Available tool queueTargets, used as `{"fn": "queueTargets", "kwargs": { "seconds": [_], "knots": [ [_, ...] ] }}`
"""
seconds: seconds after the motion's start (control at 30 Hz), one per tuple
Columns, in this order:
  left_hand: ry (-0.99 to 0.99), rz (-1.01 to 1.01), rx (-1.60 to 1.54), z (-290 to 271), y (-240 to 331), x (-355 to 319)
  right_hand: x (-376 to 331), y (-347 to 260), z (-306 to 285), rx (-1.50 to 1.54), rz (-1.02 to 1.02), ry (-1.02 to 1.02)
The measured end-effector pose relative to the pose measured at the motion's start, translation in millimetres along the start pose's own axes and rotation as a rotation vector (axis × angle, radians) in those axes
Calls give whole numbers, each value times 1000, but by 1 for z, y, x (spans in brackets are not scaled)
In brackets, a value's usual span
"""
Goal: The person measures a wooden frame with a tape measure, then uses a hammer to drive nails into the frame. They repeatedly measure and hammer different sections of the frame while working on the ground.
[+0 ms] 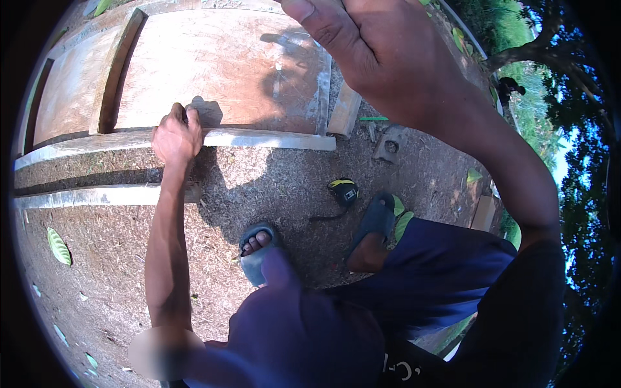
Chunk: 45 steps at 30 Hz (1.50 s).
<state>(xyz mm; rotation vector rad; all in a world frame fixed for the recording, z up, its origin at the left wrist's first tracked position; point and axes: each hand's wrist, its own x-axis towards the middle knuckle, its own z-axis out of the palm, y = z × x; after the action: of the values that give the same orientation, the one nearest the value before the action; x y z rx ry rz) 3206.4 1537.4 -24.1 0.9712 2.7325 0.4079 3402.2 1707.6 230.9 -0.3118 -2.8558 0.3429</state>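
Left hand [176,137] on the rail [265,138], right hand [394,55] high and partly out of view

The panel [213,64], a sheet of wood, lies ahead and to the left of the person. The rail, a length of timber, runs along its near edge. A crosspiece [116,72] spans the panel toward the left, its near end meeting the rail.

The left hand is at the rail, knuckles up, fingers curled inward. Whether they pinch anything small cannot be determined. A dark shadow falls on the panel just beside them.

The right hand is close to the camera, above and to the right of the panel's end. The thumb is bent; the other fingertips are cut off by the upper edge. Whether this hand grasps anything cannot be determined.

Observed on the ground: a board [97,196] lying apart from the rail, on its near side and roughly parallel; an offcut [344,111] just beside the panel's right end; a grey-brown block [390,145] with a round hole, to the right of the offcut; a black and yellow tape measure [343,191], near the right sandal [376,218]. The left sandal [257,251] stands well apart from the rail.
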Motion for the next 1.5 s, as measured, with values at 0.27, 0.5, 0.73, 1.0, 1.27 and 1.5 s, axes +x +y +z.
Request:
{"fn": "queueTargets", "kwargs": {
  "seconds": [0.27,0.5,0.73,1.0,1.27,1.5],
  "knots": [
    [14,-2,-18,6,3,-1,-199,125,20,-460,595,-1059],
    [97,17,35,19,-11,6,-261,106,29,-225,1034,-825],
    [111,77,18,28,-10,3,-335,61,79,688,1584,-356],
    [183,188,19,22,-15,5,-307,-31,102,1745,1975,544],
    [197,284,-17,36,-24,13,-259,-82,156,2117,1833,455],
    [260,474,-112,29,-19,9,-284,-49,150,1852,2024,1182]
  ]
}}
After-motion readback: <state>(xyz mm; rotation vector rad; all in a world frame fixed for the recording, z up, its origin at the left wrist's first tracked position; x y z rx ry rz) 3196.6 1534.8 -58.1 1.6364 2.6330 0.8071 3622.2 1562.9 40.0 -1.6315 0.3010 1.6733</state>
